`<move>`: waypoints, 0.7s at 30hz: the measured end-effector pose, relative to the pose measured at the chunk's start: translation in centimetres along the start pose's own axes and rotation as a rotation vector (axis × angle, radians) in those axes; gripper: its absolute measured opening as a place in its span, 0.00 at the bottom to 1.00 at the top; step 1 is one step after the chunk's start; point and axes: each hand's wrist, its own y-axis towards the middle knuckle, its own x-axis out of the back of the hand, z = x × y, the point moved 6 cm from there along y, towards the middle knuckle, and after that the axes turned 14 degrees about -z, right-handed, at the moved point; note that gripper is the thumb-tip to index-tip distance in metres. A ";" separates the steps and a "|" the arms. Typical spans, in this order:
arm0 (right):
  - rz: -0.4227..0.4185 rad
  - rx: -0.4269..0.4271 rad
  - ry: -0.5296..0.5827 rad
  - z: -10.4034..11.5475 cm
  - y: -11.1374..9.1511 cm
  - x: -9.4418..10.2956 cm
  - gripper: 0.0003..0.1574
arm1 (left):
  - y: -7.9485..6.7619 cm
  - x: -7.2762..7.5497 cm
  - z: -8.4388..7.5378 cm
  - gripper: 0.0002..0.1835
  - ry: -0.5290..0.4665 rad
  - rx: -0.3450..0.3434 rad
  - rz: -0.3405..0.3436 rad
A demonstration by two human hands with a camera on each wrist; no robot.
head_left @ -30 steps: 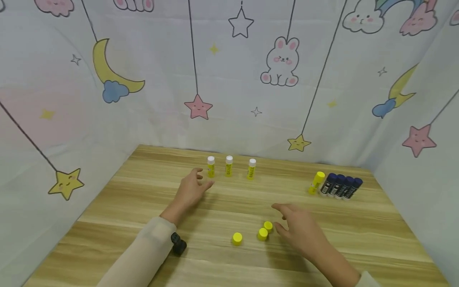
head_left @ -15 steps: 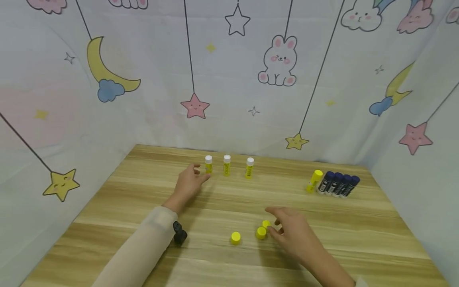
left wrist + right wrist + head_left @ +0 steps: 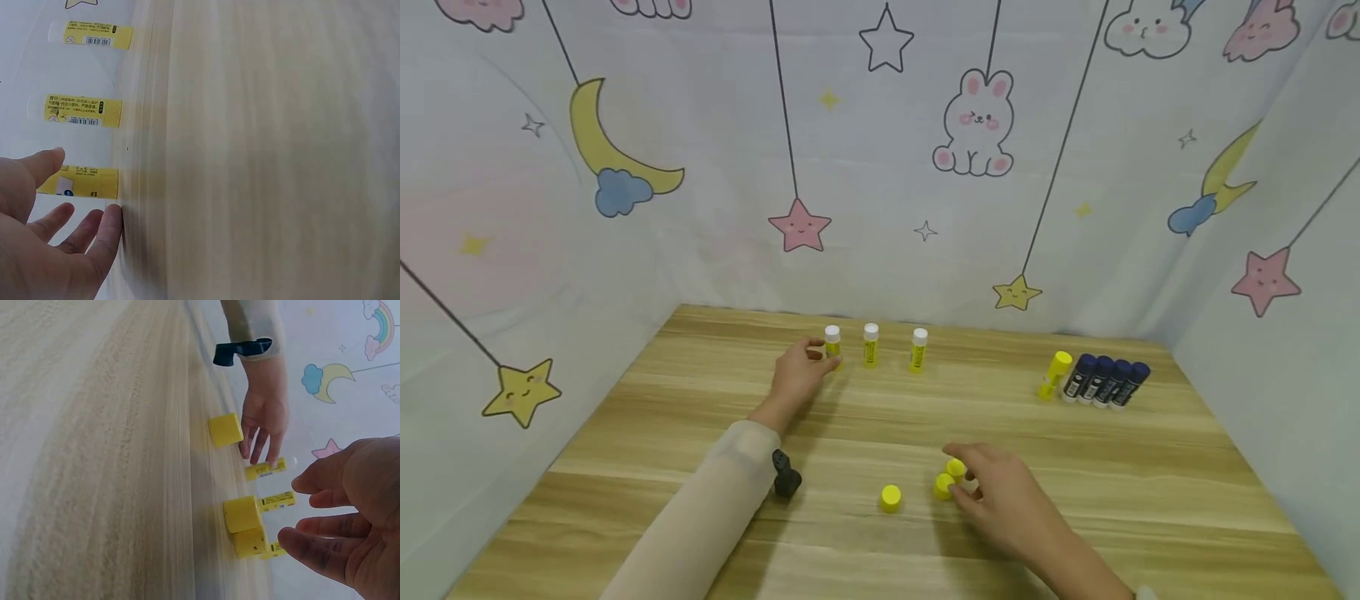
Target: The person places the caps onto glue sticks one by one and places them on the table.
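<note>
Three yellow glue sticks with white tops stand upright in a spaced row at the back left of the table. My left hand (image 3: 797, 375) is around the leftmost glue stick (image 3: 94, 182), thumb on one side and fingers on the other. Small gaps show between its fingertips and the stick in the left wrist view. The middle glue stick (image 3: 870, 348) and the right-hand glue stick (image 3: 918, 353) stand apart from it. My right hand (image 3: 1003, 500) hovers, fingers parted, beside two touching yellow caps (image 3: 242, 514). Farther left lies a single yellow cap (image 3: 891, 498).
At the back right, a yellow-capped glue stick (image 3: 1055, 377) stands beside several dark-blue-capped glue sticks (image 3: 1105, 382) in a tight row. A printed curtain (image 3: 730, 250) rises behind the wooden table (image 3: 700, 400) and along both sides. A black strap device (image 3: 786, 477) is on the left wrist.
My left hand has moved in around the leftmost glue stick. My right hand has shifted left and closer to the paired caps. The head view has moved slightly.
</note>
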 end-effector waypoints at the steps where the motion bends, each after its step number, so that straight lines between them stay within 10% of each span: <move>1: 0.003 0.003 -0.002 0.0 0.0 -0.1 0.29 | 0.1 -0.1 -0.1 0.30 -0.004 0.003 -0.002; 21: 0.027 0.032 -0.054 -0.1 -0.2 -0.6 0.27 | 1.0 -1.1 -0.3 0.23 -0.083 -0.004 -0.051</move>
